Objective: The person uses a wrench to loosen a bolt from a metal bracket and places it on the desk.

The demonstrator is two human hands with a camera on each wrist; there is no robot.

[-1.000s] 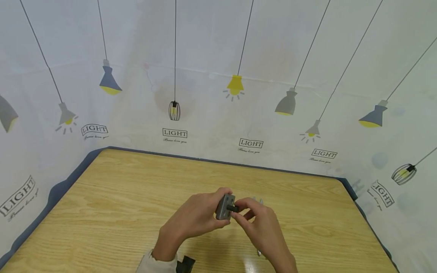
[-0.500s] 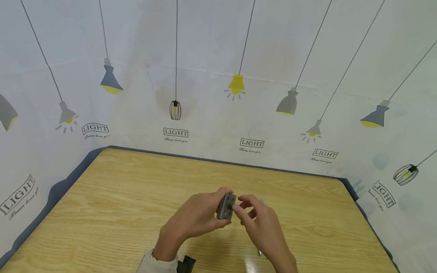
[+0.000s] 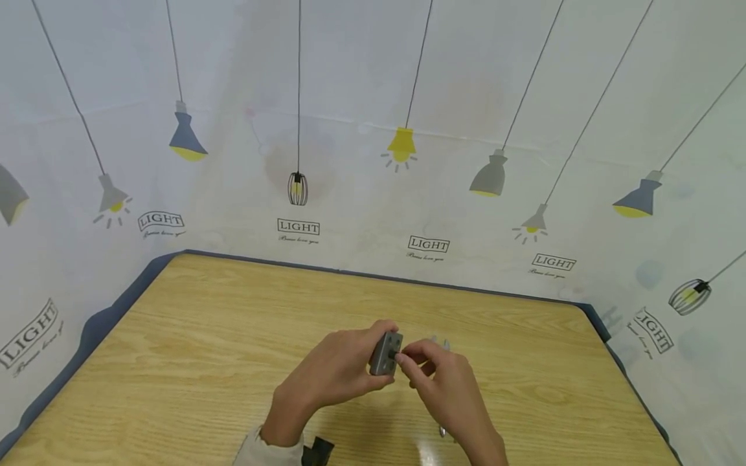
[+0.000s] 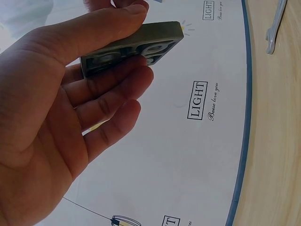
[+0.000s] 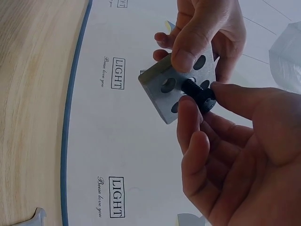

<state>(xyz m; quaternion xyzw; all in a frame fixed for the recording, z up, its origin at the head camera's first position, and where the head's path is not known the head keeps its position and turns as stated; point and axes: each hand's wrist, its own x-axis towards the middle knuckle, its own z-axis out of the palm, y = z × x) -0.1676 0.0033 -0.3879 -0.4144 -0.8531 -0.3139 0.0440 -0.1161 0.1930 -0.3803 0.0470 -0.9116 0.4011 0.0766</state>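
Observation:
In the head view my left hand point(image 3: 335, 366) grips a grey metal plate point(image 3: 380, 364) by its edges above the table. Several round holes show on its face in the right wrist view, with a black bolt point(image 5: 204, 98) standing in one, part of its thread exposed. My right hand point(image 3: 445, 382) pinches the bolt's head between thumb and fingers. From the left wrist view, the plate point(image 4: 162, 32) lies between the left thumb and fingers, and its other side has larger recesses.
A silver wrench point(image 4: 275, 26) lies on the wooden table point(image 3: 233, 323), partly hidden behind my right hand in the head view. Beside the left sleeve point(image 3: 268, 450) is a black device point(image 3: 319, 450). A white cloth printed with lamps surrounds the table.
The bolt sticks out of the plate less than a second ago. My right fingers spread off it half a second ago and now pinch it again. The left hand stays in place.

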